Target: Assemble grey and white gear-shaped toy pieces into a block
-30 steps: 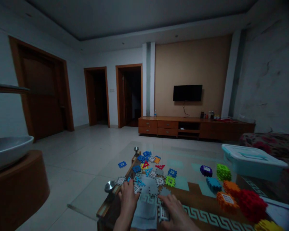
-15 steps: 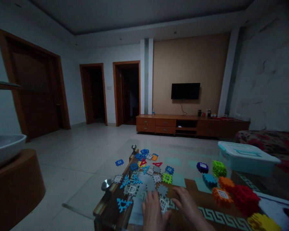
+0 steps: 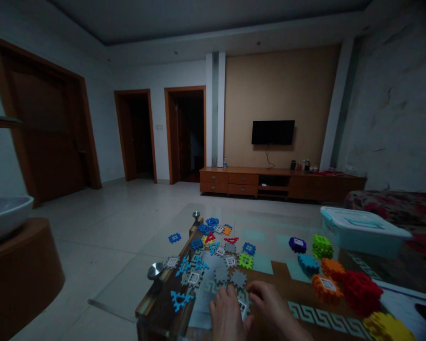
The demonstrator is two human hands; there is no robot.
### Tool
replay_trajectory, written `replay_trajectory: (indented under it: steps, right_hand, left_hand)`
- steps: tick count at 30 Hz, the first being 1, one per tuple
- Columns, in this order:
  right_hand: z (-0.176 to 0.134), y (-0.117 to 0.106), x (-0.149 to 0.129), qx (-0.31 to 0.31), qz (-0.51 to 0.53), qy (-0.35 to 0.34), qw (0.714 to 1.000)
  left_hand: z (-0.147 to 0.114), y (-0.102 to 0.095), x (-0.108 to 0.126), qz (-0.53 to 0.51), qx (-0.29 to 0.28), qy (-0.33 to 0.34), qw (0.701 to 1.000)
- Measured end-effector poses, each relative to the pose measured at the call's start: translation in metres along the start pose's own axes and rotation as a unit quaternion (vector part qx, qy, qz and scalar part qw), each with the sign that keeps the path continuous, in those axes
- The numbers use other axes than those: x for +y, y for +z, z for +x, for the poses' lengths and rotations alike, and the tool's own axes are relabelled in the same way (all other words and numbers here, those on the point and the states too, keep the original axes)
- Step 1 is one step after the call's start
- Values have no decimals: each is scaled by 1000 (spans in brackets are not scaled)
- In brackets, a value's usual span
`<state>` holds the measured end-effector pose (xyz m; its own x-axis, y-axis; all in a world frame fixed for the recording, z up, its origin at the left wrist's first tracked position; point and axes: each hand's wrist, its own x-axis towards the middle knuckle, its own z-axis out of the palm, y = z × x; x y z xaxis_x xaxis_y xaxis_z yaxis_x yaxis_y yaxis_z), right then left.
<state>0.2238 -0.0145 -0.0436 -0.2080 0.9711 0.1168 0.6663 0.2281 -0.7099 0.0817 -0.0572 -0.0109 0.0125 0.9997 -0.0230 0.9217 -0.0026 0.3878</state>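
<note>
A grey notched interlocking tile with a white window grid (image 3: 243,307) lies between my hands at the near part of the glass table. My left hand (image 3: 226,312) bends over its left side, thumb near the lower edge, and covers part of it. At its right edge, the curled fingers of my right hand (image 3: 270,303) meet the tile. Just beyond are plain grey tiles (image 3: 238,278) and a grey tile with a white grid (image 3: 192,278). A bright green tile (image 3: 246,260) and a light blue triangular tile (image 3: 181,300) lie around them.
Stacked tiles stand to the right: purple (image 3: 297,244), green (image 3: 322,246), orange (image 3: 327,288), red (image 3: 362,291) and yellow (image 3: 386,327). Behind them sits a lidded teal box (image 3: 364,234). A metal knob (image 3: 155,270) rises at the table's left edge.
My right hand has moved slightly left to the grey tile's edge, and its fingers have drawn closer together. My left hand stays over the tile's left side. The view has shifted slightly.
</note>
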Motion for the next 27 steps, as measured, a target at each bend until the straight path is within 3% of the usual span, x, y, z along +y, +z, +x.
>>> replay_trajectory:
  steps: [7, 12, 19, 24, 27]
  right_hand:
    - [1, -2, 1, 20, 39, 1, 999]
    - [-1, -3, -2, 23, 56, -8, 998]
    - [0, 2, -14, -47, 252, 32, 966]
    - [2, 1, -12, 7, 247, 80, 966]
    - [2, 3, -11, -14, 252, 118, 961]
  left_hand:
    - [6, -9, -14, -91, -79, 95, 988]
    - [9, -25, -26, -167, -88, 178, 966]
    - [9, -39, -21, -275, -90, 250, 924]
    - [14, -36, -22, -267, -49, 217, 938]
    - [20, -35, -29, -212, -18, 163, 963]
